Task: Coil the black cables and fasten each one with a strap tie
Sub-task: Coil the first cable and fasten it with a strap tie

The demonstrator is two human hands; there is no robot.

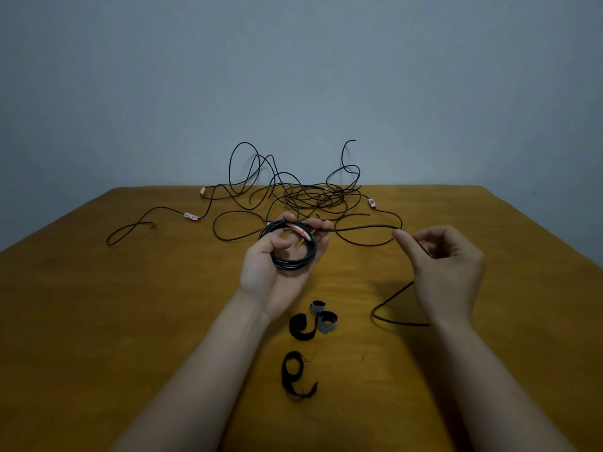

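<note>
1 cable (pixel 295 265), L hand (pixel 261 275), prob. 4 loops

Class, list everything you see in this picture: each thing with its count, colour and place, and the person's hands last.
cable coil: one, black, in the left hand.
loose cables: a tangle, number unclear, black, far middle of the table; one strand runs from the coil to the right hand.
connectors: at least three, pale, on the loose cables.
strap ties: about four, black and grey, between the forearms.
table: one, ochre, under everything.
wall: one, grey-blue, behind.
left hand: grips the coil.
right hand: pinches the strand.
</note>
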